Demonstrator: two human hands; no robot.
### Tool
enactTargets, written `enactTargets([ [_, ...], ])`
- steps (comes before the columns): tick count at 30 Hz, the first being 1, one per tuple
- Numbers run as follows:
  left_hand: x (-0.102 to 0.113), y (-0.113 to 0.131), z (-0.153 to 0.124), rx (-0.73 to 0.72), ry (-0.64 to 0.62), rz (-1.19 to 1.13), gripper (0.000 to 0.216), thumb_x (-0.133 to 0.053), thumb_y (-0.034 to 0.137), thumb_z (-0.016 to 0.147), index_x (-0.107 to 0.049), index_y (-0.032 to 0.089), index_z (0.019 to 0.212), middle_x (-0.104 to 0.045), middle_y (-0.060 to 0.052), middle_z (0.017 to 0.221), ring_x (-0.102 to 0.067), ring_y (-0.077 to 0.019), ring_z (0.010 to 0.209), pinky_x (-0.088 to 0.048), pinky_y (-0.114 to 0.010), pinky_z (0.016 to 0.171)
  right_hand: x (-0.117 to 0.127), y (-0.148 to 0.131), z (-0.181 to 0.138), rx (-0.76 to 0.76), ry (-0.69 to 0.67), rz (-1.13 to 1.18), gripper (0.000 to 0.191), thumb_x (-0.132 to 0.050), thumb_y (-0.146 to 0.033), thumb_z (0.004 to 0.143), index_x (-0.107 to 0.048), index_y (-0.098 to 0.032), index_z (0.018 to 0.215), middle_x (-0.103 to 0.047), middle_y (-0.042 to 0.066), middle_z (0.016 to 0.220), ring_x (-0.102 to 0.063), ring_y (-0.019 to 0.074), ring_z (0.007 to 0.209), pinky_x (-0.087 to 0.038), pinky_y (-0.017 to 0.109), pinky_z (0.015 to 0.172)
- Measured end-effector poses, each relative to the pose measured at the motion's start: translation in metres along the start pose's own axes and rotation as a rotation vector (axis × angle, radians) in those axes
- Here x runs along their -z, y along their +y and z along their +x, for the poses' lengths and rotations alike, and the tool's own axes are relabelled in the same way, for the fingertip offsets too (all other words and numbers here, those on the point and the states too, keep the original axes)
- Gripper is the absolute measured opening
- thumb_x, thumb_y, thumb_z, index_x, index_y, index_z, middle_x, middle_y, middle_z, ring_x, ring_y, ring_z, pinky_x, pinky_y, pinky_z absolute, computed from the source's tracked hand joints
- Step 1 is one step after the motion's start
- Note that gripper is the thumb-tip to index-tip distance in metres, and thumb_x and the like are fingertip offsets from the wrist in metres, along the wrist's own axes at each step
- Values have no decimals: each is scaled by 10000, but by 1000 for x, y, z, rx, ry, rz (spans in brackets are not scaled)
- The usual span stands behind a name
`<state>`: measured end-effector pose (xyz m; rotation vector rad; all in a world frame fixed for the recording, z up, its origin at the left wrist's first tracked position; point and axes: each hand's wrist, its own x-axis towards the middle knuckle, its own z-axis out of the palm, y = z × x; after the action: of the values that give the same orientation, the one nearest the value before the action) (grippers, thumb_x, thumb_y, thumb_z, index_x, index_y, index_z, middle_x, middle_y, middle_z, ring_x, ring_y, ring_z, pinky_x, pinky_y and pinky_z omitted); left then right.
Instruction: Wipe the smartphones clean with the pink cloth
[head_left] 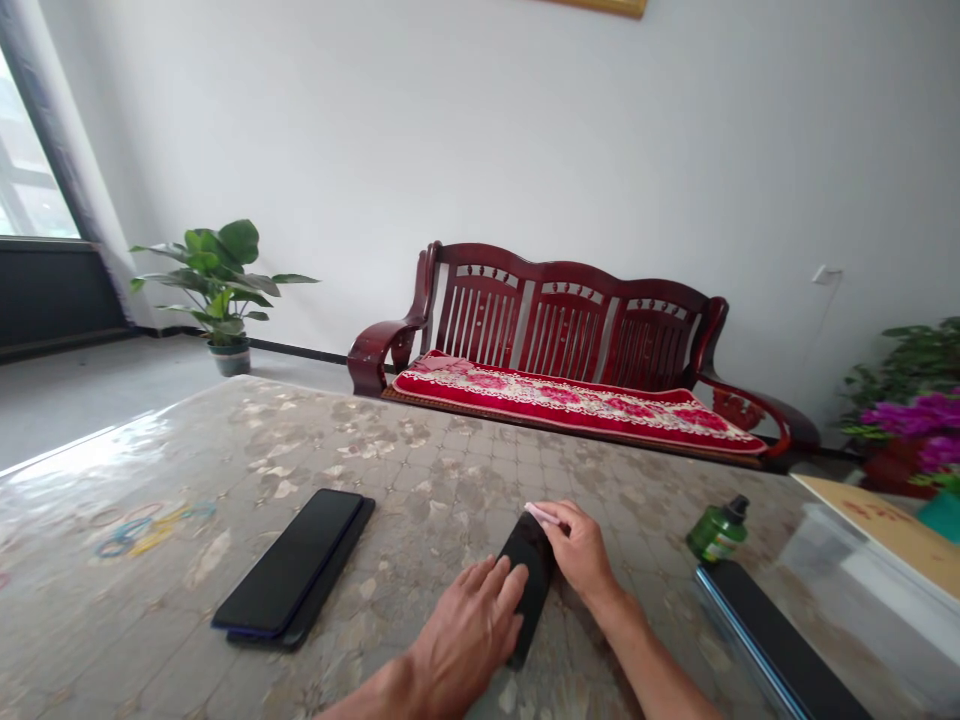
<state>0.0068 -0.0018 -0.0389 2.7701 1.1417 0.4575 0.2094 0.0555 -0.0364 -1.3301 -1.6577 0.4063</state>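
A black phone [529,585] lies face up on the patterned table [420,480] in front of me. My left hand [469,630] rests flat on its near left side, fingers stretched out over the screen. My right hand [576,548] is closed at the phone's far right corner, pinching a small pinkish cloth or pad [541,515] against it. Further left, two more dark phones [294,573] lie stacked on the table, apart from both hands.
A small green bottle [718,532] with a black cap stands right of my right hand. A long dark flat device [780,640] lies at the near right edge. Coloured rubber bands [142,530] lie far left. A red wooden bench [570,370] stands behind the table.
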Motion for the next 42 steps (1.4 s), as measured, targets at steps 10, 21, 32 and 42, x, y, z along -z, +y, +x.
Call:
enactTargets([
  [10,-1,6,-11,6,-65,12,809,-559,681,841,-461,124,1420,-375,-247,1492,-356,-390,1374,-322,-537,1104,-12,-9,-7,-66,42,25,259,-532,-241,804,-767,-237,911,-726,53,905,-667,206,846,-517,294,781],
  [21,11,-4,-7,-198,59,134,384,-488,171,944,-521,116,1323,-587,-149,1326,-525,-295,1250,-425,-411,1059,-3,-8,-4,-131,128,160,269,-570,-297,790,-760,-210,960,-747,62,953,-684,223,873,-529,315,790],
  [32,40,-21,1,220,35,-347,311,-409,190,961,-531,245,1242,-720,-32,1064,-702,-177,948,-519,-220,804,15,-32,-4,395,211,-269,326,-448,-154,955,-713,-277,1098,-726,47,1023,-653,188,961,-525,364,887],
  [42,28,-30,1,254,153,-458,214,-441,221,955,-620,236,1071,-739,-9,959,-709,-178,858,-485,-207,738,-11,-73,-27,635,37,-373,331,-491,-131,959,-646,-265,1218,-713,42,1105,-633,183,980,-516,342,864],
])
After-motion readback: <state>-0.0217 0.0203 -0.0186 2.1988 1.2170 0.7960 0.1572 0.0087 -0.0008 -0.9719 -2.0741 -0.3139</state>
